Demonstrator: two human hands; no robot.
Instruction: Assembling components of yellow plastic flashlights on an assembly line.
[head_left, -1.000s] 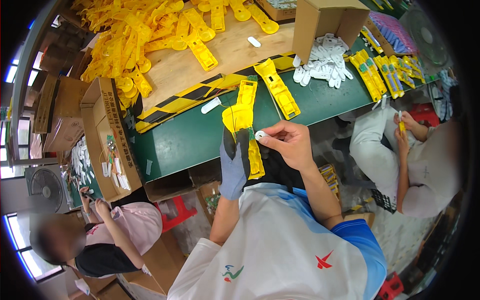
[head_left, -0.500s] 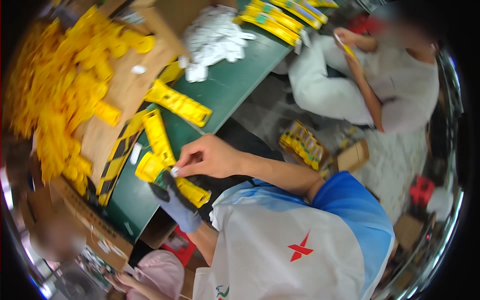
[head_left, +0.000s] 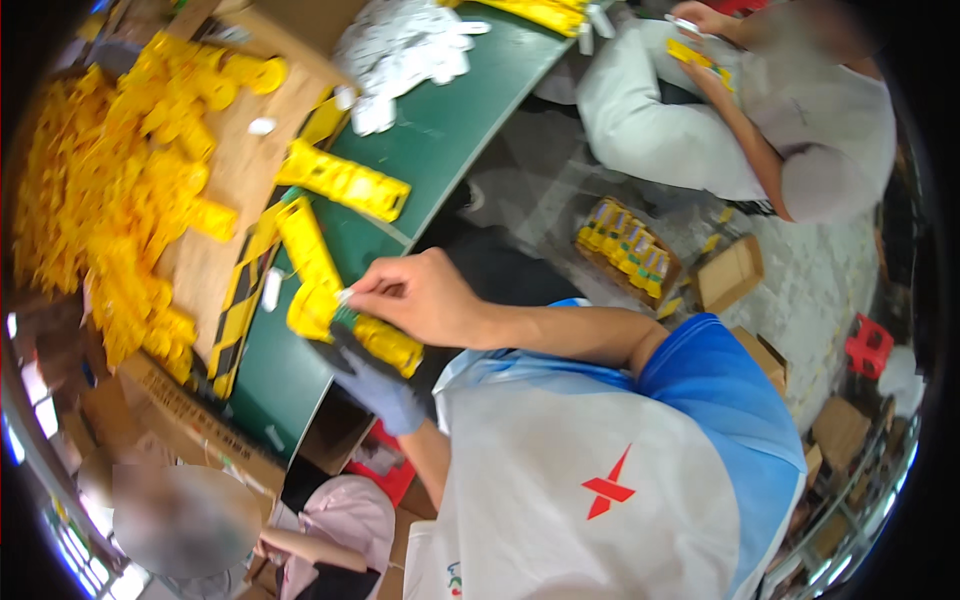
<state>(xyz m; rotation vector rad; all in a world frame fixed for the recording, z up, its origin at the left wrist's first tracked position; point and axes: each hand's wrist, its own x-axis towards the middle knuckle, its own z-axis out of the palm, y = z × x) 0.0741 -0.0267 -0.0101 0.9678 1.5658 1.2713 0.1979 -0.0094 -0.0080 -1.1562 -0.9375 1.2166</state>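
Note:
My left hand [head_left: 372, 380], in a grey-and-black glove, is closed around a long yellow plastic holder [head_left: 312, 312] with a rounded end, over the near edge of the green table. Between the thumb and fingertips of my bare right hand [head_left: 428, 300] is a small white piece [head_left: 346, 296], right at the holder. What exactly it touches there is too small to tell. Another yellow holder [head_left: 305, 240] lies just beyond my hands, and a third one [head_left: 348, 180] lies farther along the table. A white piece [head_left: 271, 289] rests left of my hands.
A big heap of yellow parts [head_left: 120, 200] covers the wooden board at left, edged by black-and-yellow tape [head_left: 238, 318]. White pieces [head_left: 405, 55] are piled on the green table [head_left: 455, 130]. A seated person [head_left: 800, 120] works at right, near a box of yellow items [head_left: 625, 250]. Another person [head_left: 340, 530] sits lower left.
The whole view has shifted a little. My right hand keeps pinching the white piece, which now sits closer against the yellow holder. The co-worker at right has turned the yellow piece in their hands.

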